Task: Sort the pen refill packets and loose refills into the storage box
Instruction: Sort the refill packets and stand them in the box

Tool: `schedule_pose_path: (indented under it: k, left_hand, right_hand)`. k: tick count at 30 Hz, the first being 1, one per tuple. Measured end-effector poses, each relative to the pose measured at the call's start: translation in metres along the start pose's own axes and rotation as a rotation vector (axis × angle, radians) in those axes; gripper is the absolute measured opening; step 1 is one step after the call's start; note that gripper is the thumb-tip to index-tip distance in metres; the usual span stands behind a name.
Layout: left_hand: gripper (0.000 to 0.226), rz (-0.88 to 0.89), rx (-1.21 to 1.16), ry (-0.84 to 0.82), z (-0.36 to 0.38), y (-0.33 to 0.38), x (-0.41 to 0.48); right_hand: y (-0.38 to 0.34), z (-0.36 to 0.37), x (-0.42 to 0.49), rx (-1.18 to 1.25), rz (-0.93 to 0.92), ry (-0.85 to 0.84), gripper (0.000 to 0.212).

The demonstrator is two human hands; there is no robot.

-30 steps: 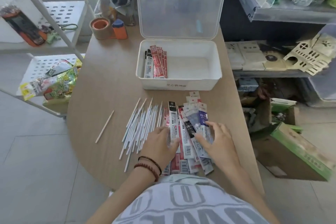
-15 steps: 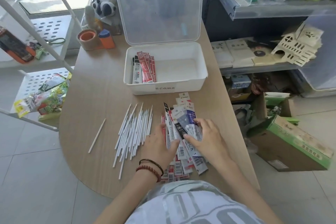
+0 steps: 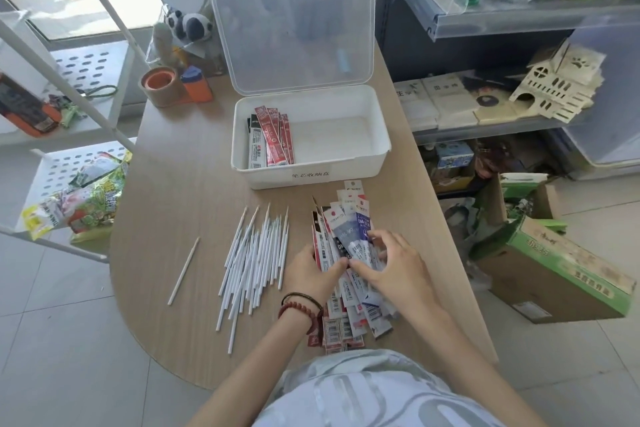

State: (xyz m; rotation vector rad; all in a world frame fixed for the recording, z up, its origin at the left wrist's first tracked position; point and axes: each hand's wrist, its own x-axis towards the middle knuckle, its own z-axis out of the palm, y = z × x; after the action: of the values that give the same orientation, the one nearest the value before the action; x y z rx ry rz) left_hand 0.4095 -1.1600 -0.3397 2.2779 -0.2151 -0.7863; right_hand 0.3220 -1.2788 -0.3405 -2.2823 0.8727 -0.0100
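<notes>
A white storage box (image 3: 346, 168) stands open on the table, lid up, with a few red and black refill packets (image 3: 272, 137) along its left side. In front of it lies a pile of refill packets (image 3: 346, 229). My left hand (image 3: 313, 274) and my right hand (image 3: 394, 267) both grip a bundle of packets from this pile, thumbs meeting over it. More packets (image 3: 341, 326) lie under my left wrist. Several loose white refills (image 3: 254, 256) lie in a heap to the left, and a single refill (image 3: 184, 270) lies apart farther left.
A tape roll (image 3: 161, 85) and an orange-blue object (image 3: 195, 85) sit at the table's back left, with plush toys behind. A white rack (image 3: 79, 80) with snack bags stands left. Shelves (image 3: 519, 17) and a green cardboard box (image 3: 554, 274) are on the right.
Both hands have closed in on the packet pile and gathered a bundle between them; the packets' upper ends now fan upward. The camera has shifted, so the box appears lower and more to the left.
</notes>
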Motion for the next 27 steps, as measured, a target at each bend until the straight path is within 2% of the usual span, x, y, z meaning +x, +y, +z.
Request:
schedule_pose_path:
  k: [3,5,8,12,17,18,21,22,25,27]
  left_hand:
    - [0.023,0.019,-0.023,-0.009,-0.003,-0.001,0.000]
    - [0.030,0.016,-0.052,-0.023,-0.005,-0.003,0.002]
    - [0.029,-0.018,-0.148,-0.089,-0.011,-0.005,0.005]
    - [0.027,-0.070,-0.264,-0.097,-0.028,-0.008,0.006]
    - [0.072,-0.085,-0.253,-0.055,-0.050,-0.017,0.010]
    - [0.074,-0.089,-0.257,-0.050,-0.052,-0.021,0.012]
    - [0.042,-0.071,-0.256,-0.077,-0.056,-0.014,0.009]
    - [0.040,-0.073,-0.259,-0.092,-0.054,-0.012,0.007]
    - [0.067,-0.104,-0.230,-0.119,-0.042,-0.011,0.005]
    - [0.074,-0.093,-0.235,-0.117,-0.036,-0.010,0.005]
  right_hand:
    - [0.000,-0.001,-0.001,0.023,0.015,0.004,0.070]
    - [-0.001,0.000,-0.001,0.043,0.022,0.005,0.070]
    - [-0.001,0.001,-0.002,0.083,0.032,0.007,0.069]
    - [-0.002,0.001,-0.004,0.094,0.053,0.007,0.068]
    - [-0.002,0.000,-0.003,0.044,0.065,-0.028,0.075]
    - [-0.003,0.000,-0.003,0.034,0.061,-0.024,0.077]
    - [-0.009,0.000,0.000,0.010,0.052,-0.029,0.082]
    - [-0.011,0.000,0.002,0.004,0.054,-0.045,0.083]
    - [-0.015,0.002,0.003,-0.010,0.069,-0.083,0.085]
    - [-0.017,0.002,0.004,-0.016,0.069,-0.084,0.085]
